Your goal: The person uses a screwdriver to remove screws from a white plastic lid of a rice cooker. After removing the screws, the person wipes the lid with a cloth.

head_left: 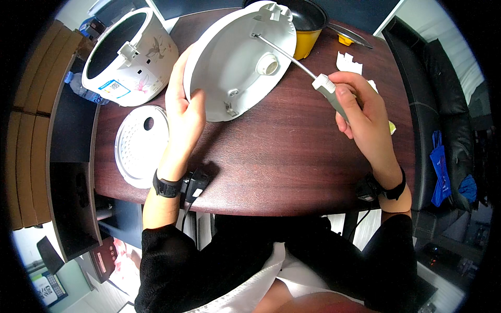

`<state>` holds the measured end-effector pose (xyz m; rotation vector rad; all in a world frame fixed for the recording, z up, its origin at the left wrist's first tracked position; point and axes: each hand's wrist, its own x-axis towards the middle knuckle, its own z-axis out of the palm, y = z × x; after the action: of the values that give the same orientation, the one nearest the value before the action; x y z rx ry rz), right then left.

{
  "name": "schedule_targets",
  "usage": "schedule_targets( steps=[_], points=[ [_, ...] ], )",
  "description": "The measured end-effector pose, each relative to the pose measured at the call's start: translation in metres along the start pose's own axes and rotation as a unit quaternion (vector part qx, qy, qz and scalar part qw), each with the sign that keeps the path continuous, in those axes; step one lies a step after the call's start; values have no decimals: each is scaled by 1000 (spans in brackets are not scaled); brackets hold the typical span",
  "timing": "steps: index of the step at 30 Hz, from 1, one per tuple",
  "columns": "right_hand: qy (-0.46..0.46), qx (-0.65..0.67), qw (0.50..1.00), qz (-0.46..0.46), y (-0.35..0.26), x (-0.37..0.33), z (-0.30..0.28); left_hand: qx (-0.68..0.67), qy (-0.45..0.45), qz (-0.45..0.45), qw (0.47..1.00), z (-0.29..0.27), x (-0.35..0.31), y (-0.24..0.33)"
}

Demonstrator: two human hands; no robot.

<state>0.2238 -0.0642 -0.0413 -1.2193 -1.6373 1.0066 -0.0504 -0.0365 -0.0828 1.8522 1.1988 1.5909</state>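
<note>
My left hand (186,112) grips the lower left rim of a white plastic lid shell (219,68), which is tilted with its hollow inside toward me. A round white collar (267,63) and metal clips show inside it. In my right hand (365,101) is a screwdriver (327,87) with a grey and white handle. Its long shaft reaches left, and the tip meets a small dark hole near the shell's upper part. Behind my left hand stands a white rice cooker body (136,60) with a flower print, its top open. Beside my left forearm lies a perforated round white plate (136,156).
A yellow pot (308,44) with a dark inside stands at the back, near a lid with a yellow knob (344,40). White scraps (348,63) lie right of it. A plastic bottle (83,89) is at the left, and a black sofa (433,104) borders the table's right side.
</note>
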Motion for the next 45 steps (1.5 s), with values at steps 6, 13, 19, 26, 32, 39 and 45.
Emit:
schedule_targets(
  steps=[6, 13, 19, 26, 32, 39, 45],
  points=[
    [45, -168, 977, -125, 12, 7, -1, -2, -3, 1, 1000, -1, 0, -1],
    [139, -389, 862, -295, 1, 8, -6, -13, -1, -11, 1000, 0, -1, -1],
    [114, -290, 909, -276, -7, 7, -16, -4, -8, -13, 1000, -2, 0, -2],
    [30, -258, 965, -47, -1, 0, -35, 4, 4, -15, 1000, -4, -1, -3],
    [22, -307, 951, -36, 49, -11, -34, -36, -3, -11, 999, -2, -1, 1],
    [-57, -337, 939, -30, 67, -19, -24, -32, -1, 14, 999, -3, -2, 1],
    [-130, -390, 910, -55, 59, -7, -16, -54, 0, 24, 998, -3, -1, 0]
  ],
)
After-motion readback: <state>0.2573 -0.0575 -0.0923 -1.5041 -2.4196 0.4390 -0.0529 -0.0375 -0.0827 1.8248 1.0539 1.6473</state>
